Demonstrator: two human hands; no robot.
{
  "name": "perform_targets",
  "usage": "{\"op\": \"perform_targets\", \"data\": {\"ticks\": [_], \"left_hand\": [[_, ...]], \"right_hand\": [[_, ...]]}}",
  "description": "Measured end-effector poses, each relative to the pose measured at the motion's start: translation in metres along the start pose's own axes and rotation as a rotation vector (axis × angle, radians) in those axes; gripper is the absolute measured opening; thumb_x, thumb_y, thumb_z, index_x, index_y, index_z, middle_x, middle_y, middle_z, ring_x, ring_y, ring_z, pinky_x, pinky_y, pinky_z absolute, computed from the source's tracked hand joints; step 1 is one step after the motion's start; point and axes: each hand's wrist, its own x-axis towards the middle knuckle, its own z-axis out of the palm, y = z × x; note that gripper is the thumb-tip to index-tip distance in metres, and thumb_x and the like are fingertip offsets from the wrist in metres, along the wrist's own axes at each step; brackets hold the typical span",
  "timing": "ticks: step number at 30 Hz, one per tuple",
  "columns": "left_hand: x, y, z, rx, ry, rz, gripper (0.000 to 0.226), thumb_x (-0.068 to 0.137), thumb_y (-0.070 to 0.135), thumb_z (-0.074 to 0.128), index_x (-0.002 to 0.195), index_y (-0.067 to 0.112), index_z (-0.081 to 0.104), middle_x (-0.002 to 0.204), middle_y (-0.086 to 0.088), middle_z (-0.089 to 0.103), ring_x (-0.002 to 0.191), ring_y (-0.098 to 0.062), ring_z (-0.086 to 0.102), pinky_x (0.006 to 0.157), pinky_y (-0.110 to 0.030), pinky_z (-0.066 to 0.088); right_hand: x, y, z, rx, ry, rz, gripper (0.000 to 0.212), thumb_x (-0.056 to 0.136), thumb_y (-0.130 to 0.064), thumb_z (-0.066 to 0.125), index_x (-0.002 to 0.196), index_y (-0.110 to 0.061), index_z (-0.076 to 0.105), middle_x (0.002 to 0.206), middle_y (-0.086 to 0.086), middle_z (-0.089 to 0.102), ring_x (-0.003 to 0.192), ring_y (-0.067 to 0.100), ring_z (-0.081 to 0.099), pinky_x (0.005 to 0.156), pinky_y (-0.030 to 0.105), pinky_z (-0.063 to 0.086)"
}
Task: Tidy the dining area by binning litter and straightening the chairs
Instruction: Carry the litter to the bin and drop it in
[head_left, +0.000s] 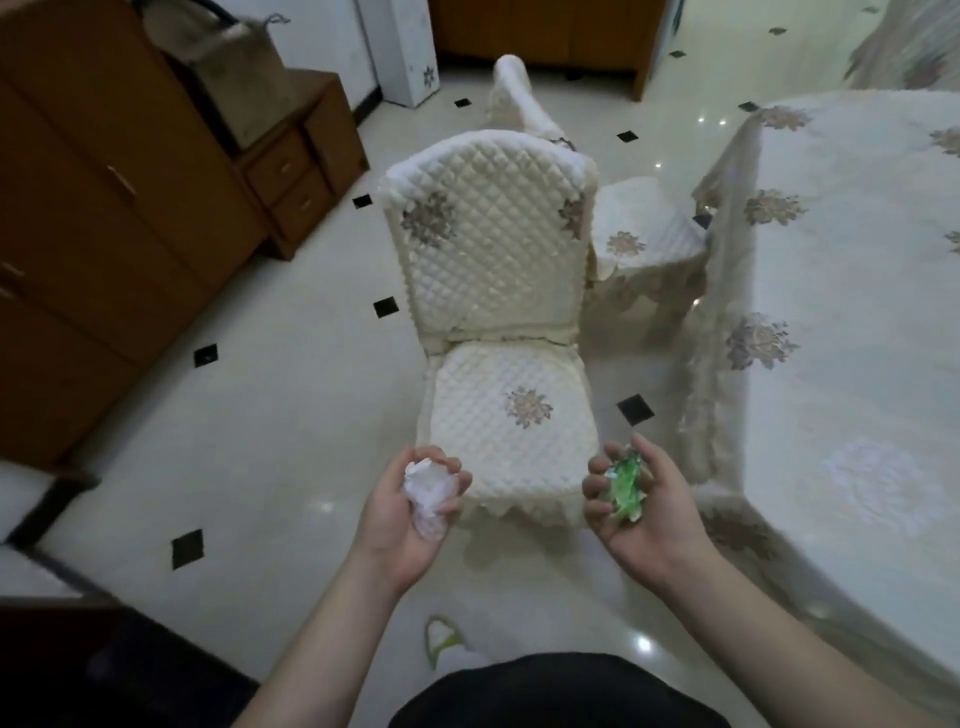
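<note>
On the left, the left hand (415, 499) cups a crumpled white tissue (428, 491), fingers curled round it, a soft, featherlight wad that only needs a loose grip. Dead ahead, the quilted chair (498, 291) stands on the tiled floor (291, 415), turned side-on to the counter (857, 312); likely heavy, best taken by the top of its backrest. On the right, the right hand (644, 499) clasps a crinkly green wrapper (626, 486), probably slippery foil. No bin in view.
</note>
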Motion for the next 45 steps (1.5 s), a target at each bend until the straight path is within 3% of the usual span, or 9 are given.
{"op": "perform_targets", "data": {"ticks": [5,10,17,25,34,40,45], "left_hand": [[0.000,0.072,-0.033,0.031,0.097,0.091,0.019,0.080,0.025,0.053,0.068,0.011,0.060,0.073,-0.005,0.048,0.058,-0.017,0.046,0.035,-0.019,0.030],[-0.002,0.127,-0.056,-0.008,0.129,0.131,0.030,0.083,0.032,0.051,0.063,0.013,0.064,0.069,-0.004,0.052,0.056,-0.017,0.050,0.040,-0.020,0.039],[0.022,0.176,-0.066,-0.072,0.164,0.218,0.024,0.091,0.023,0.045,0.075,0.014,0.060,0.071,-0.004,0.050,0.055,-0.017,0.049,0.042,-0.022,0.036],[0.026,0.231,-0.054,-0.047,0.248,0.360,0.027,0.091,0.021,0.044,0.071,0.014,0.061,0.071,-0.003,0.051,0.060,-0.015,0.047,0.041,-0.022,0.034],[0.024,0.296,-0.094,-0.149,0.324,0.496,0.020,0.088,0.022,0.047,0.076,0.014,0.062,0.075,-0.002,0.052,0.060,-0.015,0.050,0.041,-0.022,0.033],[0.038,0.360,-0.145,-0.224,0.347,0.487,0.022,0.088,0.023,0.047,0.074,0.016,0.064,0.074,-0.002,0.054,0.059,-0.015,0.052,0.041,-0.022,0.034],[0.054,0.432,-0.197,-0.217,0.323,0.394,0.018,0.089,0.022,0.050,0.077,0.014,0.061,0.074,-0.004,0.052,0.058,-0.016,0.048,0.042,-0.022,0.030]], "right_hand": [[0.043,0.053,0.069,-0.105,0.019,0.020,0.018,0.088,-0.034,0.055,0.080,-0.018,0.056,0.070,-0.001,0.051,0.055,0.012,0.050,0.041,0.019,0.034],[0.079,0.089,0.128,-0.139,-0.026,0.058,0.019,0.089,-0.035,0.054,0.080,-0.018,0.056,0.071,-0.001,0.051,0.055,0.012,0.051,0.041,0.019,0.036],[0.127,0.098,0.181,-0.162,-0.069,0.143,0.020,0.089,-0.035,0.054,0.081,-0.016,0.056,0.072,0.000,0.052,0.056,0.012,0.051,0.043,0.020,0.036],[0.202,0.114,0.242,-0.228,-0.123,0.301,0.019,0.089,-0.034,0.052,0.082,-0.016,0.054,0.069,0.000,0.051,0.053,0.012,0.050,0.039,0.017,0.033],[0.240,0.160,0.313,-0.363,-0.215,0.422,0.019,0.088,-0.034,0.052,0.086,-0.015,0.057,0.069,0.001,0.051,0.054,0.012,0.050,0.040,0.019,0.034],[0.278,0.207,0.355,-0.419,-0.180,0.406,0.022,0.087,-0.035,0.053,0.092,-0.014,0.057,0.072,0.001,0.052,0.057,0.014,0.051,0.042,0.020,0.037],[0.314,0.275,0.413,-0.488,-0.258,0.436,0.020,0.086,-0.035,0.054,0.091,-0.016,0.059,0.077,0.001,0.053,0.060,0.015,0.052,0.045,0.023,0.039]]}}
